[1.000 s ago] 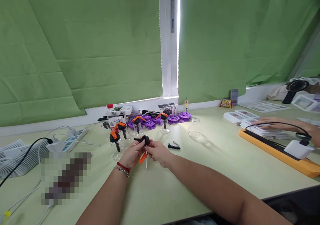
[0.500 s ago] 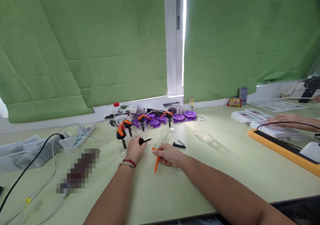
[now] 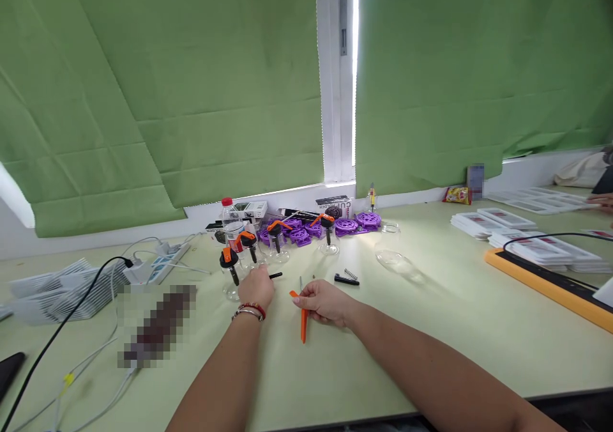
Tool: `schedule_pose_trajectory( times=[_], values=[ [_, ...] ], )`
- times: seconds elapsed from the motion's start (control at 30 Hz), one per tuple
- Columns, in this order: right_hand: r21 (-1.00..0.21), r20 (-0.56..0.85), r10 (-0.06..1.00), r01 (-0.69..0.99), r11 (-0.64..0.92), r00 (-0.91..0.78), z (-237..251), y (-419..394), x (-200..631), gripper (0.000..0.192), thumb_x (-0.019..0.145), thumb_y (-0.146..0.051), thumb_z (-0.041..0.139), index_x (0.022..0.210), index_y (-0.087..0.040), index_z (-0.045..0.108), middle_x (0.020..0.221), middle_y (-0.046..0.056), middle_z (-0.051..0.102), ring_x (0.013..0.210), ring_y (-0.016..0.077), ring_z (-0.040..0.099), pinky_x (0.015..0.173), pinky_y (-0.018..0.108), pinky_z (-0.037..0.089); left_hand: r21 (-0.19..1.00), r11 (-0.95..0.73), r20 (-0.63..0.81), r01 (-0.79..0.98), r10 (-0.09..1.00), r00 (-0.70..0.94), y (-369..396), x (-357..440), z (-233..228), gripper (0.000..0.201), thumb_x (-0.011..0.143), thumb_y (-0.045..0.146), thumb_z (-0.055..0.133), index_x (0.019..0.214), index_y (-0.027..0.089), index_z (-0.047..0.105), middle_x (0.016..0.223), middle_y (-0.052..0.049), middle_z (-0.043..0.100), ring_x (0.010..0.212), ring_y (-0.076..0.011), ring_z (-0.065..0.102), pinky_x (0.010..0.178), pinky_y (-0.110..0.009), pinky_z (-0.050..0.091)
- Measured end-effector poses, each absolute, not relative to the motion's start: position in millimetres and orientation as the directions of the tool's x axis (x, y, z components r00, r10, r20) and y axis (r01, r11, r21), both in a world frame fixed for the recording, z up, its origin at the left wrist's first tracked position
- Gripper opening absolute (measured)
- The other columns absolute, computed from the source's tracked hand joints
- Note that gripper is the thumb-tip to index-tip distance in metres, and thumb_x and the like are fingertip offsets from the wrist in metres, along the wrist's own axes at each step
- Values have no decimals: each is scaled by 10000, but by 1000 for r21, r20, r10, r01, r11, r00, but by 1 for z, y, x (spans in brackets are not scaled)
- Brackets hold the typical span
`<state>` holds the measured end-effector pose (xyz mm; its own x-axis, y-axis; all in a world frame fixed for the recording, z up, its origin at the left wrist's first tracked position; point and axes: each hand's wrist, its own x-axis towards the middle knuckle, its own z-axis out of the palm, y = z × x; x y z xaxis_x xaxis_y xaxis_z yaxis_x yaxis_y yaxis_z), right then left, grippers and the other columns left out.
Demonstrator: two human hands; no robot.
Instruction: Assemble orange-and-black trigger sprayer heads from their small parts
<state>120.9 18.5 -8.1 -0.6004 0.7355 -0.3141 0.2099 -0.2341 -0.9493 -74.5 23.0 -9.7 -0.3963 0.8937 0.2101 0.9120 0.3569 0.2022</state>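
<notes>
On the pale table [image 3: 354, 374] before you, your two bare hands were a little apart. Your right hand [image 3: 330, 301] had its thumb and fingers pinched closed on an orange lever [image 3: 303, 326], whose long end pointed down toward you. A thin metal rod [image 3: 301, 283] stuck up just beside those fingertips. Your left hand [image 3: 257, 286] was turned back upward, near a row of glass jars with black-and-orange tops [image 3: 248, 238]. Its fingers were mostly hidden, so I could not tell how far they were closed; a black stem [image 3: 276, 275] showed at its right edge. Beyond your right hand, a coiled spring [image 3: 351, 273] lay just beside a slim black piece [image 3: 346, 280]. Farther back were purple parts [image 3: 345, 227] and, toward the right, an open-mouthed glass vessel [image 3: 389, 246].
</notes>
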Motion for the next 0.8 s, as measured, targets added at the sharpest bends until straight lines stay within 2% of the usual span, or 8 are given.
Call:
schedule_pose_trajectory(
  times=[0.27, 0.4, 0.47, 0.53, 0.6, 0.67, 0.73, 0.8],
  values=[
    [-948, -318, 731, 210, -239, -603, -12, 21, 123, 268, 680, -341, 727, 715, -176, 519, 480, -69, 486, 383, 34, 363, 385, 165, 280, 171, 451, 197, 876, 855, -479, 18, -97, -2, 264, 717, 299, 556, 946, 179, 613, 930, -188, 668, 860, -349, 633, 658, -385, 440],
    [-947, -321, 736, 204, -248, -596, -15, 21, 122, 283, 675, -364, 728, 713, -182, 513, 483, -70, 478, 382, 37, 352, 388, 173, 273, 132, 465, 240, 875, 842, -484, 13, -89, 9, 325, 695, 272, 594, 995, 146, 596, 979, -206, 635, 901, -355, 609, 677, -392, 438],
    [-949, -316, 750, 192, -250, -581, -16, 21, 120, 287, 677, -376, 722, 708, -183, 511, 471, -74, 458, 377, 38, 335, 388, 177, 266, 95, 403, 325, 910, 852, -411, 10, -79, 14, 335, 689, 278, 622, 992, 136, 595, 1024, -211, 611, 987, -367, 563, 709, -392, 433],
    [-954, -301, 774, 167, -250, -557, -19, 22, 119, 291, 673, -377, 721, 694, -183, 505, 460, -77, 442, 378, 39, 329, 394, 180, 267, 104, 254, 410, 962, 870, -274, 6, -66, 17, 280, 732, 316, 608, 959, 153, 604, 1030, -185, 611, 1029, -340, 537, 748, -369, 422],
    [-957, -290, 794, 143, -252, -535, -22, 23, 117, 293, 664, -370, 721, 681, -183, 496, 440, -84, 418, 372, 42, 317, 393, 184, 256, 233, 74, 406, 970, 898, -166, 4, -52, 17, 232, 800, 380, 541, 879, 177, 622, 922, -138, 646, 930, -278, 578, 732, -327, 418],
    [-966, -257, 806, 114, -233, -534, -25, 23, 115, 271, 662, -350, 710, 674, -179, 500, 424, -90, 397, 366, 43, 291, 387, 188, 229, 457, -46, 283, 888, 954, -96, 3, -38, 12, 269, 795, 438, 540, 758, 185, 625, 724, -84, 650, 721, -219, 602, 629, -290, 414],
    [-984, -171, 806, 60, -167, -566, -25, 22, 114, 220, 667, -310, 689, 669, -161, 528, 452, -73, 442, 386, 42, 309, 398, 188, 235, 682, -33, 83, 730, 996, -32, 4, -29, 7, 288, 744, 467, 592, 679, 187, 598, 561, -30, 599, 531, -173, 559, 509, -264, 382],
    [-994, -96, 802, 18, -106, -589, -24, 19, 113, 192, 663, -283, 680, 665, -144, 548, 507, -48, 500, 430, 48, 370, 430, 186, 282, 846, 64, -83, 529, 996, 12, 5, -27, 2, 277, 692, 450, 642, 659, 188, 563, 489, 14, 548, 425, -135, 497, 435, -242, 341]
  ],
)
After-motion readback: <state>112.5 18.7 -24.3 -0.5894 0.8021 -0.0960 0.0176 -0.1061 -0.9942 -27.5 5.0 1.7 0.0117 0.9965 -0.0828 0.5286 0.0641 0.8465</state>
